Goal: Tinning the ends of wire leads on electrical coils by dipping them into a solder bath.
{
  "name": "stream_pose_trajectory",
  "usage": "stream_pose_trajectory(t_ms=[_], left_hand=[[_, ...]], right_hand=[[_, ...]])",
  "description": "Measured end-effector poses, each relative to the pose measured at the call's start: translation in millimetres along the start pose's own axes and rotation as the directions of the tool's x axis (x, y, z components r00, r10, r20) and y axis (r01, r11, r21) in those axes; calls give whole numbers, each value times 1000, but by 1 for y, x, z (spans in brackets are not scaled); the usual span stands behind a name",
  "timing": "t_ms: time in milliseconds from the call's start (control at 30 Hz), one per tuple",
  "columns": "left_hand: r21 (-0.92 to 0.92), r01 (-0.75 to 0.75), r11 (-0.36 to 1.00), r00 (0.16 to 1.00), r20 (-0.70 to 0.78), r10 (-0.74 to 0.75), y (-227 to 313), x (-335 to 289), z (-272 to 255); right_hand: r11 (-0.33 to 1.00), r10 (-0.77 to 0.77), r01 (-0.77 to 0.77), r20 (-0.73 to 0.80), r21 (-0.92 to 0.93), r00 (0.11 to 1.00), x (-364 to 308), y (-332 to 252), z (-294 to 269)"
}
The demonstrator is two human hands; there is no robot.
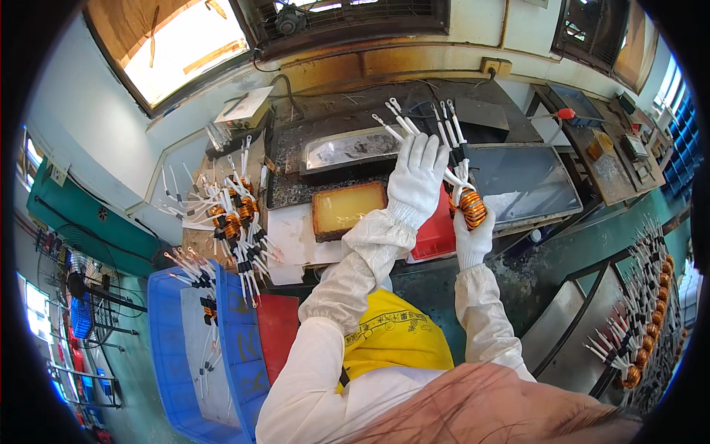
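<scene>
By the gloved right hand (474,243), a wound copper coil (471,208) is gripped at its lower side, just beside the red tray (435,235). The left hand (418,176) is extended, fingers together, near the white leads (450,130); whether anything is held behind it cannot be told. The coil is probably best steadied by its body, the leads left unbent and clear of the grey panel (529,174).
</scene>
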State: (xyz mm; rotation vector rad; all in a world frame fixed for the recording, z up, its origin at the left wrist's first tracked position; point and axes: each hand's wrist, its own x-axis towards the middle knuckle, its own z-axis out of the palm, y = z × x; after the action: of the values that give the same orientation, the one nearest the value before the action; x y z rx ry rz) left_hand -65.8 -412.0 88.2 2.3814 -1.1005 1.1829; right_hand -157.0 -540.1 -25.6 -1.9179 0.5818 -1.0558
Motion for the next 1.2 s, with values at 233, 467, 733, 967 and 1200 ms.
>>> stream_pose_trajectory(t_ms=[233, 467, 733, 967, 1200], left_hand=[[-19, -6, 1000, 982, -191, 2, 0, -1, -1], [-73, -27, 997, 992, -123, 18, 19, 5, 1], [56, -159, 986, 984, 84, 154, 33, -3, 32], [-97, -85, 992, 978, -200, 64, 31, -5, 4], [-129, 71, 989, 991, -100, -84, 22, -34, 14]], right_hand=[[999, -24, 24, -6, 28, 1000, 2, 3, 0], [997, -40, 42, -27, 70, 999, 2, 9, 5], [989, -50, 52, -18, 135, 999, -1, 8, 2], [990, -84, 89, -50, 108, 995, -1, 11, 4], [982, -54, 58, -27, 178, 998, -1, 16, 5]])
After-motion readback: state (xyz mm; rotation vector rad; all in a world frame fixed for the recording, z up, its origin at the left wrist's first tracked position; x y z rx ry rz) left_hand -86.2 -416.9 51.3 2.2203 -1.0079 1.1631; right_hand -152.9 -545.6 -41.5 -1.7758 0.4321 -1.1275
